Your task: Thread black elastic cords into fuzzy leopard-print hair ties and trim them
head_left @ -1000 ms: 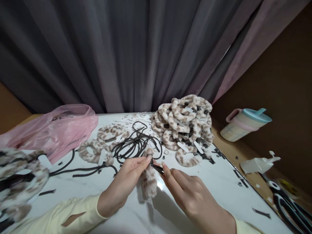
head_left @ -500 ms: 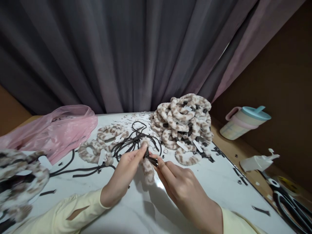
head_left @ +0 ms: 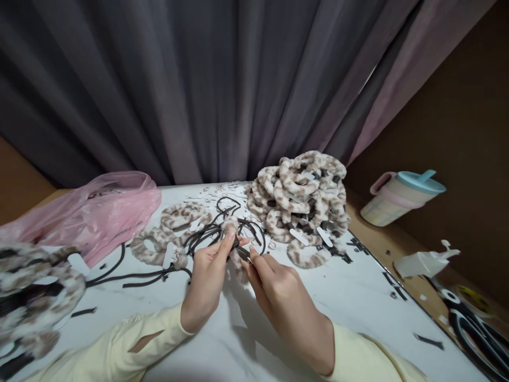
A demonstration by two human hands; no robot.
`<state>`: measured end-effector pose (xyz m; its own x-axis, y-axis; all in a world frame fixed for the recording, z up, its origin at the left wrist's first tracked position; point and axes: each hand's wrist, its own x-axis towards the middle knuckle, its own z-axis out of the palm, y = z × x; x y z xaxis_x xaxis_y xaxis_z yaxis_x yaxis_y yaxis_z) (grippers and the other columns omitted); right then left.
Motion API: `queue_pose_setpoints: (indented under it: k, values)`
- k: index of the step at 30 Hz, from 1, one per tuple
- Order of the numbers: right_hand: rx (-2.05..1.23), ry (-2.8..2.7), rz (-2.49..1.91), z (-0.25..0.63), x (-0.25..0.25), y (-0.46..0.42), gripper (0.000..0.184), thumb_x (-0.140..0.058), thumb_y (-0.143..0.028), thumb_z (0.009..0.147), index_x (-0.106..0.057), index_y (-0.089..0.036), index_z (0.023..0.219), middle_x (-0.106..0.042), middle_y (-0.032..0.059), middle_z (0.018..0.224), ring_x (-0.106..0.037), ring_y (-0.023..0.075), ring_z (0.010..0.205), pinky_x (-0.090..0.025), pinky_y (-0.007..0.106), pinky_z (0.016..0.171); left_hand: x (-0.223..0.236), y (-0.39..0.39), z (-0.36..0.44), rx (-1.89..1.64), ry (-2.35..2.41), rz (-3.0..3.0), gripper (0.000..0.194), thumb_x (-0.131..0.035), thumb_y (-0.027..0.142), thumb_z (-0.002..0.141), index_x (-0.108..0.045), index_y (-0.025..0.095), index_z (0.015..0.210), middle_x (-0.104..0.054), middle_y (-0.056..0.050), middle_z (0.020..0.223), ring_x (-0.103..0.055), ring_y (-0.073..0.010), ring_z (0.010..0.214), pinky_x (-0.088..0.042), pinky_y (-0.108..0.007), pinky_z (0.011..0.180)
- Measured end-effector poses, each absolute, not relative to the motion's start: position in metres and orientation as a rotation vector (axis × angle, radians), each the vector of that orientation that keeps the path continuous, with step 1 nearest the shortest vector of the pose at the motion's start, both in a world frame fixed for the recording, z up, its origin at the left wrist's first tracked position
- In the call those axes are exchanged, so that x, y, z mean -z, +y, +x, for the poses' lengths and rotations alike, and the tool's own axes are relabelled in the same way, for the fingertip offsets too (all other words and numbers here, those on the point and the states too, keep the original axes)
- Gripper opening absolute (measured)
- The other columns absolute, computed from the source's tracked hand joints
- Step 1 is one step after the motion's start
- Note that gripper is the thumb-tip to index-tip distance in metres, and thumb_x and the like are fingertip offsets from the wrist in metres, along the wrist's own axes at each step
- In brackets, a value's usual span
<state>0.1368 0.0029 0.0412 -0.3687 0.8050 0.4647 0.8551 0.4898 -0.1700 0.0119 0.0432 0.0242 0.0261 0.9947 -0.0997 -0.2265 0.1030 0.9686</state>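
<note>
At the middle of the table, my left hand (head_left: 209,278) pinches a furry brown-and-white strap (head_left: 230,225), whose lower part hangs below my fingers. A black coiled section (head_left: 236,242) of the strap shows by my left thumb. My right hand (head_left: 283,300) is closed on a slim dark piece (head_left: 244,254), its tip against that black section. Whether this piece is cord or a small tool, I cannot tell. Just behind my hands lies a tangle of black cord (head_left: 204,237).
A heap of furry rings (head_left: 298,185) with white tags stands at back right; more furry rings (head_left: 185,215) lie left of the cord. A pink plastic bag (head_left: 131,207), a lidded cup (head_left: 392,204), a white squeeze bottle (head_left: 421,263) and scissors (head_left: 463,323) are around the edges.
Both hands have shifted slightly left and away from me, carrying the furry strap. Its hanging part is now more hidden behind my fingers. My grips stay closed.
</note>
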Motion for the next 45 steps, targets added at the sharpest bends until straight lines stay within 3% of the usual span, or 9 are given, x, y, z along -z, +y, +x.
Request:
queue_pose_setpoints:
  k: [6, 12, 23, 34, 45]
  values:
    - [0.077, -2.23, -1.39, 0.138, -0.039, 0.009, 0.023, -0.031, -0.014, 0.093, -0.053, -0.011, 0.087, -0.059, 0.0056, 0.067, -0.056, 0.0152, 0.05, -0.037, 0.025, 0.046, -0.024, 0.047, 0.012, -1.175, 1.069, 1.029, 0.036, -0.057, 0.046, 0.08, -0.072, 0.014, 0.087, -0.071, -0.005, 0.089, -0.061, -0.0205, 0.088, -0.045, -0.027, 0.081]
    - [-0.054, -2.155, -1.375, 0.143, -0.046, 0.01, 0.021, -0.034, -0.017, 0.093, -0.053, -0.011, 0.093, -0.059, 0.0062, 0.07, -0.057, 0.0149, 0.055, -0.038, 0.024, 0.05, -0.027, 0.051, 0.009, -1.119, 1.002, 1.148, 0.038, -0.054, 0.048, 0.082, -0.068, 0.016, 0.097, -0.069, -0.006, 0.099, -0.059, -0.0194, 0.093, -0.042, -0.026, 0.084]
    - [-0.12, -2.011, -1.268, 0.145, -0.052, 0.01, 0.021, -0.041, -0.024, 0.092, -0.052, -0.017, 0.076, -0.049, -0.0022, 0.056, -0.043, 0.0099, 0.045, -0.032, 0.021, 0.046, -0.029, 0.055, 0.002, -1.159, 0.948, 1.111, 0.036, -0.057, 0.046, 0.081, -0.069, 0.014, 0.094, -0.069, -0.007, 0.096, -0.061, -0.0199, 0.091, -0.043, -0.026, 0.084]
    - [-0.298, -1.969, -1.23, 0.157, -0.076, 0.01, 0.029, -0.054, -0.019, 0.085, -0.048, -0.015, 0.057, -0.036, -0.0065, 0.047, -0.032, 0.0052, 0.042, -0.025, 0.019, 0.044, -0.055, 0.051, -0.001, -1.085, 0.803, 0.901, 0.034, -0.064, 0.041, 0.077, -0.07, 0.012, 0.094, -0.069, -0.01, 0.101, -0.06, -0.0245, 0.1, -0.045, -0.03, 0.087]
    - [-0.429, -1.863, -1.203, 0.152, -0.069, 0.011, 0.021, -0.056, -0.02, 0.085, -0.06, -0.012, 0.065, -0.048, -0.0036, 0.051, -0.037, 0.0055, 0.045, -0.028, 0.019, 0.046, -0.057, 0.051, -0.004, -1.07, 0.781, 0.897, 0.031, -0.063, 0.037, 0.078, -0.07, 0.011, 0.096, -0.068, -0.01, 0.101, -0.058, -0.0263, 0.103, -0.044, -0.034, 0.09]
